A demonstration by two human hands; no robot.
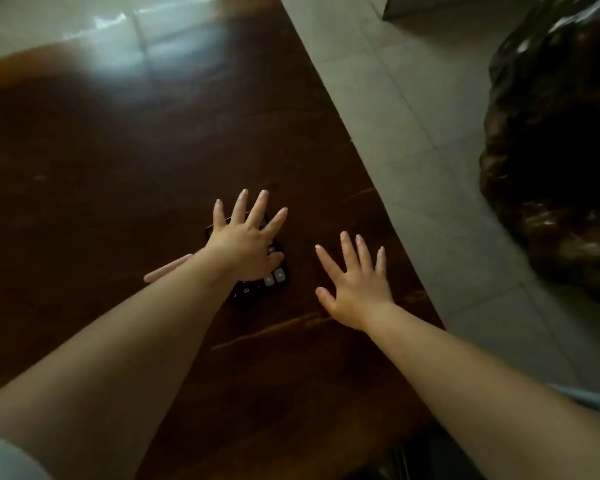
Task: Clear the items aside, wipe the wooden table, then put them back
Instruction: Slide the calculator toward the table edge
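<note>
The left hand covers the calculator, fingers spread straight; the right hand, just right of it, is splayed, holding nothing.

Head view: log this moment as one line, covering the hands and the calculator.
left hand: fingers spread over calculator | right hand: fingers spread, holds nothing, right of calculator | wooden table: pink stick by left wrist
</note>
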